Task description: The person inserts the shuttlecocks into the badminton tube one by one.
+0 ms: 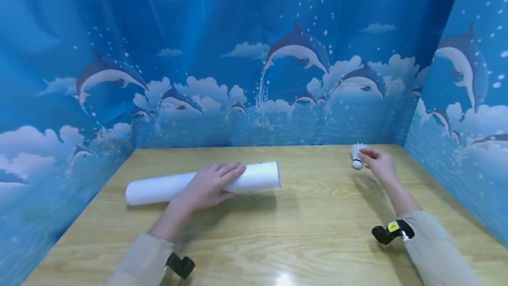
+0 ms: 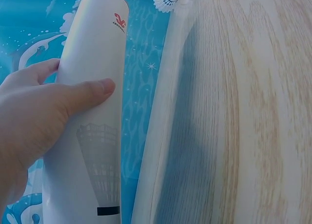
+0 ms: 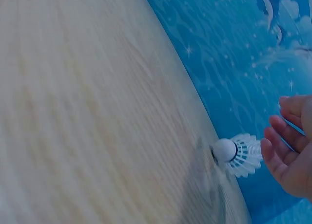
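Note:
A long white shuttlecock tube [image 1: 258, 176], printed with a faint shuttlecock picture and a small red logo, lies across my left hand's grip. My left hand [image 1: 210, 183] holds it around the middle, the thumb [image 2: 95, 93] along its near side in the left wrist view. The tube's right end is raised, with a shadow on the table below. At the back right a white shuttlecock [image 1: 357, 163] with a dark band rests on the table, cork toward me. My right hand [image 3: 292, 146] is beside its feathered skirt, fingers relaxed and apart, fingertips right at the feathers.
The light wood table [image 1: 309, 233] ends at a blue curtain [image 1: 238, 34] with dolphins behind it, and similar panels stand at the left and right sides. A small black wrist device [image 1: 393, 231] sits on each sleeve.

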{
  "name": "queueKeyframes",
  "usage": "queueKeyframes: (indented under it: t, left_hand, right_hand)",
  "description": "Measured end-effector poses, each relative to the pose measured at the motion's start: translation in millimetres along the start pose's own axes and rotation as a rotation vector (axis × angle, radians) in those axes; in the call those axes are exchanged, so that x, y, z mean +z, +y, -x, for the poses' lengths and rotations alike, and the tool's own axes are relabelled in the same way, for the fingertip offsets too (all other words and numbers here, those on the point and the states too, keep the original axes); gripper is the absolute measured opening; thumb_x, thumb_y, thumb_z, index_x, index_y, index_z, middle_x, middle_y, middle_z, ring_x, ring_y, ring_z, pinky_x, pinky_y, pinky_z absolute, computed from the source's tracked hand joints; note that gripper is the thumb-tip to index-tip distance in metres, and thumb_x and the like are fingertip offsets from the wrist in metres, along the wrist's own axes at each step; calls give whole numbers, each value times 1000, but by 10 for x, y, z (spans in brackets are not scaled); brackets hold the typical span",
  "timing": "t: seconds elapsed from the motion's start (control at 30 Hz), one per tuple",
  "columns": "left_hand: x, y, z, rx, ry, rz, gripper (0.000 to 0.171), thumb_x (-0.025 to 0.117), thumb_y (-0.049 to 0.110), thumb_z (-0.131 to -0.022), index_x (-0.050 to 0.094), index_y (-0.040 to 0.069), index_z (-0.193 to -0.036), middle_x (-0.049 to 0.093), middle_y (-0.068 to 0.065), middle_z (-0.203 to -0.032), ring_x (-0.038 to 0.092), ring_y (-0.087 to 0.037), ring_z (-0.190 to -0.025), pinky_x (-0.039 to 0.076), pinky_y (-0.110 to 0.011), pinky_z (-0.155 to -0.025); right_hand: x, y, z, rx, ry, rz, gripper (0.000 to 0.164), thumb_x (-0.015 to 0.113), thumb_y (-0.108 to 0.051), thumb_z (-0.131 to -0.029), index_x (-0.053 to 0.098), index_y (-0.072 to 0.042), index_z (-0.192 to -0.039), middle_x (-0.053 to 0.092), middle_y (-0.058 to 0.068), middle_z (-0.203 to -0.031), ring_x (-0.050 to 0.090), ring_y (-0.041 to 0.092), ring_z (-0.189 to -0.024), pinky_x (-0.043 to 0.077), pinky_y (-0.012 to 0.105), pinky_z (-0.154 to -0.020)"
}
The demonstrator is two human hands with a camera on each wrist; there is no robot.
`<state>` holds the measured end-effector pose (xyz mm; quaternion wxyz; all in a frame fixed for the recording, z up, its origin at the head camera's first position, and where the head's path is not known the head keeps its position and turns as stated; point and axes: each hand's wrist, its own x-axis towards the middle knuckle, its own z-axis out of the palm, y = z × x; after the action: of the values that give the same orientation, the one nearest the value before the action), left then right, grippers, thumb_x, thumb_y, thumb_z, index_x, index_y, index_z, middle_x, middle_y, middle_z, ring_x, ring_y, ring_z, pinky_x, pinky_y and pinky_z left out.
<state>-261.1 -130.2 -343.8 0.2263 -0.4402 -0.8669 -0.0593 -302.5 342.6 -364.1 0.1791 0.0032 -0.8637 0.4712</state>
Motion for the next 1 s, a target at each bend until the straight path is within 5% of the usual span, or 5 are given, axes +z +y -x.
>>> queueKeyframes:
  t: [0.13,0.27,0.37,0.63,1.0]
  left_hand:
    - [1,-6,3,4,2,-1,80,80,28,-71,42,15,-140,50,-7,-135,54,-28,-111,47,-47,-90]
    - [9,-12,2,2,-2,-12,80,80,29,-71,42,16,-140,50,-7,-135,54,-28,-112,46,-47,-91]
    - [8,-12,5,-2,-7,-15,80,79,30,-72,41,15,-141,49,-7,-136,53,-28,-112,46,-47,-92]
    - [-16,-20,30,-6,-14,-22,79,78,31,-73,40,15,-141,49,-8,-136,54,-29,-111,46,-48,-91]
    - [-28,-23,44,-12,-17,-25,79,78,32,-73,40,15,-141,50,-8,-135,54,-28,-112,46,-48,-91]
  right_hand:
    - [-71,76,-96,25,60,90,41,53,-18,-94,52,14,-120,59,24,-108,45,-10,-72,46,12,-60]
    - [-119,124,-174,75,55,154,47,50,-23,-96,46,13,-127,52,31,-116,56,22,-91,46,24,-69]
    - [-137,126,-208,105,9,194,53,47,-27,-97,39,13,-131,45,34,-125,46,45,-110,46,43,-79]
    - [-143,167,-311,114,-135,280,65,44,-33,-97,23,13,-139,23,38,-139,31,54,-119,34,61,-93]
    - [-20,269,-453,108,-238,403,69,52,-26,-94,19,15,-138,22,43,-135,22,57,-122,25,63,-99]
